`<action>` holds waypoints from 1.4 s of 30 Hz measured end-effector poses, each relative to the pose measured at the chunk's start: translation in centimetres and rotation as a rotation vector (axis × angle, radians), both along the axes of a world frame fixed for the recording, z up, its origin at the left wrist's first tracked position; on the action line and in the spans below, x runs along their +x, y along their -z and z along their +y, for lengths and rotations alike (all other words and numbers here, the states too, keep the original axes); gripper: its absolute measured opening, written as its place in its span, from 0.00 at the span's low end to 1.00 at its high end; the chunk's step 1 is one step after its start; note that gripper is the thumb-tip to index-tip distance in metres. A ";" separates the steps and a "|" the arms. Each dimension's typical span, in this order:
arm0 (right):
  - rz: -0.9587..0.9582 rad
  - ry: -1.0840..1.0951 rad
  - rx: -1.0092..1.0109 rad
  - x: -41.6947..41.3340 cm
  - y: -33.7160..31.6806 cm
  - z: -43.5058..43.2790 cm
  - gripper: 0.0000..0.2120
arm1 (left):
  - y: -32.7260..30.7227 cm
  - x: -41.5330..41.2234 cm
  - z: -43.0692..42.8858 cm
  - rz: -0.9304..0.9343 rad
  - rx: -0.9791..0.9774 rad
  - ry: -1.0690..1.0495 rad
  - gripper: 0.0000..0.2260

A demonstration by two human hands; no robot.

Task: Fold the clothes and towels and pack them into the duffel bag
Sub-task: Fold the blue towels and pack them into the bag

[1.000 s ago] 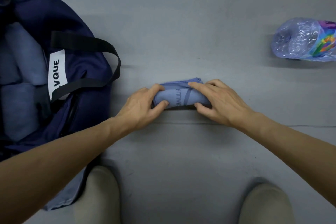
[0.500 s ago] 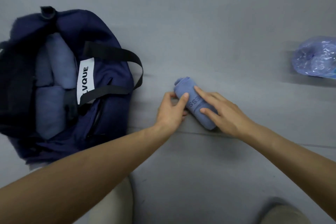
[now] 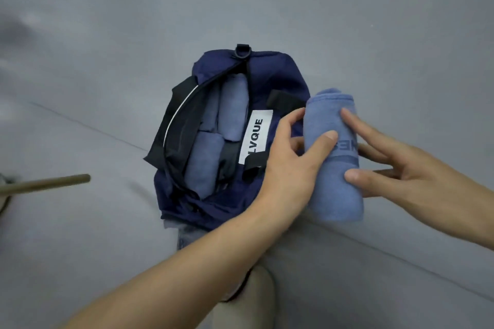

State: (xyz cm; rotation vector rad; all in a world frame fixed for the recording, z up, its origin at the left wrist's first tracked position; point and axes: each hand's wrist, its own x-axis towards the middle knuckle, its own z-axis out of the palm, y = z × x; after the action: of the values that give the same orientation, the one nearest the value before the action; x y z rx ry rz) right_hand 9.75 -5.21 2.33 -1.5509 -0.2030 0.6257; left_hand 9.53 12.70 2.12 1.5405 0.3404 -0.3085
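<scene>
A rolled blue towel [image 3: 332, 189] with dark lettering is held off the grey floor, just right of the navy duffel bag [image 3: 270, 72]. My left hand [image 3: 291, 163] wraps its left side, thumb across the front. My right hand [image 3: 387, 165] holds its right side with fingers spread and the thumb pressed low on the roll. The bag lies unzipped, with several rolled blue towels [image 3: 232, 109] packed inside, a white label reading "LVQUE" and black straps.
A brown stick [image 3: 45, 184] lies on the floor at the left. My beige-trousered knee [image 3: 246, 299] shows at the bottom centre. A bit of denim fabric [image 3: 187, 235] pokes out under the bag's near end. Grey floor surrounds the bag.
The rolled towel has been lifted from the floor and carried left, up beside the bag. The view has swung left, so the bag is now centred and the plastic bottle is out of frame.
</scene>
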 end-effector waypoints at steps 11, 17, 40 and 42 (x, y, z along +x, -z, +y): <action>0.063 -0.011 -0.032 4.5 2.4 14.6 0.35 | 1.6 -0.7 15.1 -0.011 0.544 -0.077 0.16; 0.032 0.069 -0.138 5.9 5.6 18.5 0.35 | 2.7 -4.8 16.0 -0.058 1.335 0.395 0.06; -0.429 -0.508 -0.993 7.8 6.4 22.1 0.36 | -1.5 -5.3 15.2 -0.254 0.780 0.523 0.06; -0.434 -0.535 -0.965 7.5 6.4 22.1 0.37 | -1.2 -5.3 15.8 -0.258 0.855 0.521 0.06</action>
State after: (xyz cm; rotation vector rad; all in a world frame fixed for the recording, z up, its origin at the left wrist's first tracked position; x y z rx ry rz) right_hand 17.27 16.87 -4.09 -2.6018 -0.7399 0.8558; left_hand 4.21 28.53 3.32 2.4838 -0.1810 -0.3851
